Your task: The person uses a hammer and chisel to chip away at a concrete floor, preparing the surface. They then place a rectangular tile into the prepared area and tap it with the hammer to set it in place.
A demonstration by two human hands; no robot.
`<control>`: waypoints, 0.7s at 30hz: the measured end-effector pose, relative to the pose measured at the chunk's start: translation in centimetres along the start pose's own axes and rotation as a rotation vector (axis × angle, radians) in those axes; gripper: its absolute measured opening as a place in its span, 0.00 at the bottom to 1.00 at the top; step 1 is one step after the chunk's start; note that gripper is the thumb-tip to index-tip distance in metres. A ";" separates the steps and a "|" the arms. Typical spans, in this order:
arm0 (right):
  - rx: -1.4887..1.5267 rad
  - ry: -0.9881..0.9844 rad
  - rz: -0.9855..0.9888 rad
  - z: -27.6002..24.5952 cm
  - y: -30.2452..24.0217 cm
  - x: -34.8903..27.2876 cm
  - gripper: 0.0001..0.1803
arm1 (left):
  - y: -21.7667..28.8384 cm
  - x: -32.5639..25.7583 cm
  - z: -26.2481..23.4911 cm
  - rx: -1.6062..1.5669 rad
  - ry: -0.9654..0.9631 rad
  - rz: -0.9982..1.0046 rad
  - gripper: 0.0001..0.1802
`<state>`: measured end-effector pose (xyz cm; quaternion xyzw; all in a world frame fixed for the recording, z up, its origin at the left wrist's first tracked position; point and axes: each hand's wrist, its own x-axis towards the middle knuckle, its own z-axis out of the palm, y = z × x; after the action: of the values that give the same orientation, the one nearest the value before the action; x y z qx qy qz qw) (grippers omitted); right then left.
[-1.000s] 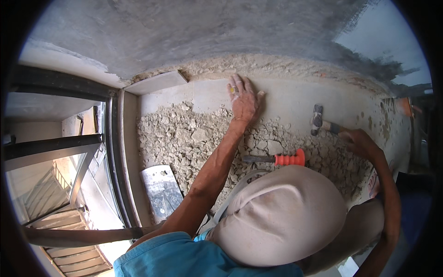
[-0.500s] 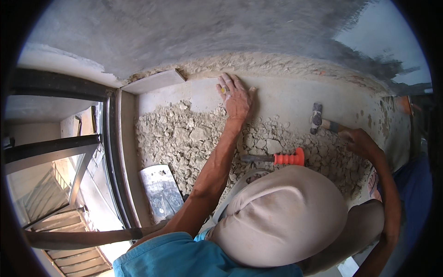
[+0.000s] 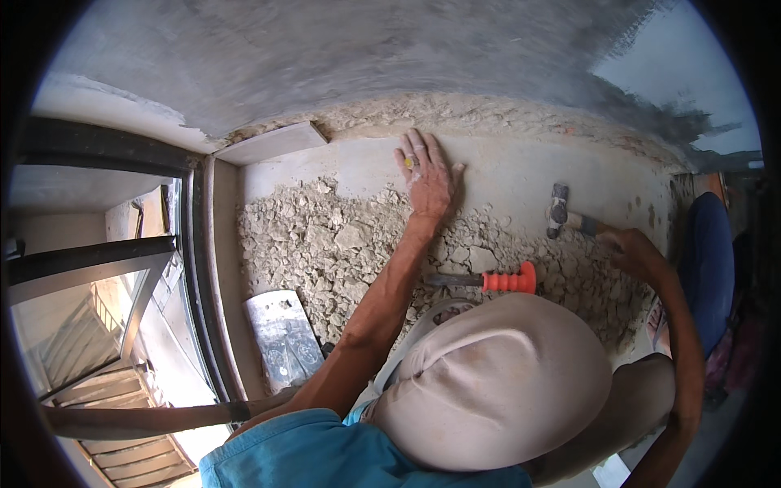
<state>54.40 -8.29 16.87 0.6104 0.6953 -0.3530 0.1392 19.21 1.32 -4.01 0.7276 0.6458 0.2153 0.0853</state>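
Note:
My left hand (image 3: 427, 177) lies flat on bare concrete floor (image 3: 521, 175), fingers spread, just beyond a heap of broken plaster rubble (image 3: 325, 244); a ring shows on one finger. My right hand (image 3: 633, 248) grips the wooden handle of a hammer (image 3: 558, 208), whose steel head rests on the floor at the rubble's far edge. A chisel with an orange grip (image 3: 492, 281) lies on the rubble between my two arms, held by neither hand. My pale hat (image 3: 488, 382) hides the ground close to me.
A rough grey wall (image 3: 366, 57) rises behind the floor strip, crumbled along its base. A flat metal trowel blade (image 3: 283, 337) lies at the rubble's near left. A dark metal door frame (image 3: 199, 276) and stairs (image 3: 106, 382) are to the left; a long handle (image 3: 146, 416) lies across.
My left hand slid a little left across the concrete, then settled flat with its fingers spread. The hammer and the chisel stayed where they were.

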 end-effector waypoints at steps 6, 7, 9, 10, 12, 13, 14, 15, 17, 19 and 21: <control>-0.080 -0.036 -0.030 -0.1 -0.6 0.4 0.22 | 5.1 -1.1 -4.1 -0.766 -0.726 0.443 0.37; -0.089 -0.025 -0.004 -0.4 -0.9 -0.2 0.22 | 5.8 -1.3 -4.6 -0.859 -0.696 0.434 0.36; -0.103 0.001 0.052 -1.0 -1.3 -1.6 0.22 | 5.7 -0.9 -5.2 -0.719 -0.539 0.371 0.38; -0.086 0.010 0.008 -0.5 -0.8 -0.8 0.24 | 4.3 -0.7 -5.2 -0.605 -0.456 0.289 0.40; -0.068 0.028 -0.055 0.2 0.0 0.2 0.27 | 2.2 -0.3 -4.7 -0.390 -0.331 0.183 0.42; -0.077 0.023 -0.074 0.3 0.2 0.4 0.26 | 1.5 0.0 -4.0 -0.286 -0.288 0.157 0.44; -0.085 0.018 -0.093 0.3 0.4 0.6 0.26 | 1.1 0.2 -3.2 -0.181 -0.243 0.131 0.45; -0.097 0.013 -0.110 0.4 0.6 0.6 0.25 | 1.5 0.4 -2.6 -0.144 -0.255 0.183 0.46; -0.041 0.036 -0.098 1.0 0.9 0.6 0.26 | 3.0 0.7 -1.0 -0.069 -0.276 0.287 0.47; -0.044 0.027 -0.040 0.5 0.5 -0.2 0.25 | 5.8 0.6 1.0 -0.094 -0.279 0.348 0.47; -0.077 -0.021 0.009 0.4 -0.5 0.6 0.23 | 7.2 -0.4 2.1 -0.087 -0.200 0.406 0.46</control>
<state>53.70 -8.09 16.37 0.6041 0.7040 -0.3315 0.1716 26.54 0.18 -3.06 0.8560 0.4644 0.1825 0.1353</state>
